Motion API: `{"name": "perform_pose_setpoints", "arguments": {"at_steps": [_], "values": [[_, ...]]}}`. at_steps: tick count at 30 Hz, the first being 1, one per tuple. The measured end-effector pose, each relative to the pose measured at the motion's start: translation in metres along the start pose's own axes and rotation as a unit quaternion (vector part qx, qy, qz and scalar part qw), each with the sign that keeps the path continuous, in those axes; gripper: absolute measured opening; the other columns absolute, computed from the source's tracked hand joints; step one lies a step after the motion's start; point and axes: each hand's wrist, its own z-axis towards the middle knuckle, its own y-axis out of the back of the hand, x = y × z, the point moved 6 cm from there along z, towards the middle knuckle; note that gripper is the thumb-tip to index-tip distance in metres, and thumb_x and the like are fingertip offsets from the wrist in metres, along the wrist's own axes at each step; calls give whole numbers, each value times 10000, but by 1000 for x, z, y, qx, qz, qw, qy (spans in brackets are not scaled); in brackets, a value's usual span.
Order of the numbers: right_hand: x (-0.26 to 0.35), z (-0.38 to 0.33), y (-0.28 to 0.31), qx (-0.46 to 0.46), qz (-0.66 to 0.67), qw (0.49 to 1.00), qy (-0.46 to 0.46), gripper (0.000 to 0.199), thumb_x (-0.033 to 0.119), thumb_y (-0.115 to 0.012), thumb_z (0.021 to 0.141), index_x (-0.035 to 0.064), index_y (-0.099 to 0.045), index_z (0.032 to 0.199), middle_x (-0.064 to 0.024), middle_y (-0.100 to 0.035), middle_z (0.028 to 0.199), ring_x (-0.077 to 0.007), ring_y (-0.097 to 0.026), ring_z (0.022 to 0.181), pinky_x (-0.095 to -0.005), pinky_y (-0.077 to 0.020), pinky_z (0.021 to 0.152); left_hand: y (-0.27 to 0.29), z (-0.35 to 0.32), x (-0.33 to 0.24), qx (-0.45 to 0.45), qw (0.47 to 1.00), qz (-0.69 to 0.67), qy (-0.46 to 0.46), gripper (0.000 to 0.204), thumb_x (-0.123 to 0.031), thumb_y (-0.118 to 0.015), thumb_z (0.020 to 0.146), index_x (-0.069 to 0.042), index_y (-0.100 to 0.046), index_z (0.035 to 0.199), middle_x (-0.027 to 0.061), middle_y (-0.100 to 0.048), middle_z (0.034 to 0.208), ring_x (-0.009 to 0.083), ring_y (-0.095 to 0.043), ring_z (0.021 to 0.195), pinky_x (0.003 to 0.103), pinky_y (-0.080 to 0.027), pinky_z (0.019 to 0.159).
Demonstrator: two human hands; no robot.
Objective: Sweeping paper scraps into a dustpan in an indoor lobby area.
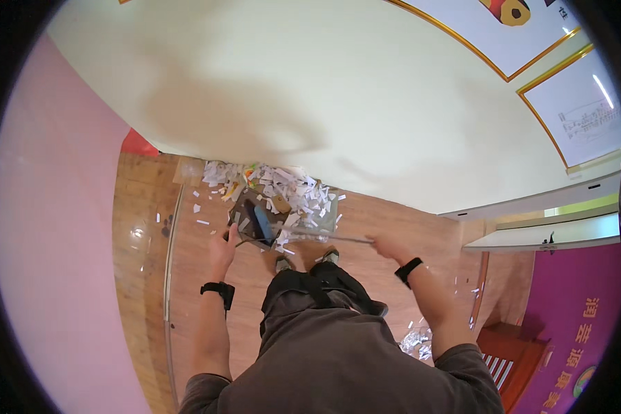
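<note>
Wooden floor (386, 214) spreads beneath you. Your right hand (388, 248) wraps a thin stick (331, 237); your left hand (222, 248) is beside the dustpan (239, 212), its grip unclear. Beyond, paper scraps (290, 185) heap by the wall (366, 103). You're probably sweeping; next calls for steadying the dustpan.

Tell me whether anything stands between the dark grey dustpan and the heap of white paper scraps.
Nothing visible does: the dustpan directly borders the heap of scraps. A long dark blue object shows over the dustpan itself, not between.
</note>
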Motion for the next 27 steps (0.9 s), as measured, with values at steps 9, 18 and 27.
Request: {"name": "perform_pose_setpoints", "arguments": {"at_steps": [9,18,27], "values": [[19,6,67,-95,-86,991,21,267,204,-474,780,79,-502,1015,-175,-571,766,-332,-546,716,-419,-427,608,-8,-2,-28,84,988,107,-77,428,-370,-485,797,22,-537,634,199,-491,540,351,-476,523,381,-363,479],[-12,11,40,-50,-132,989,-40,271,209,-433,810,118,-464,1064,-156,-574,790,-316,-555,735,-421,-438,593,12,-4,-14,14,999,21,-48,477,-368,-453,819,58,-519,616,200,-492,544,268,-484,491,345,-364,484],[21,-2,-8,-62,118,990,35,372,228,-464,803,53,-443,1131,-210,-531,977,-370,-503,892,-404,-395,775,15,-2,14,-51,993,-85,58,496,-393,-461,819,39,-444,575,71,-377,470,119,-336,473,307,-288,435]]}}
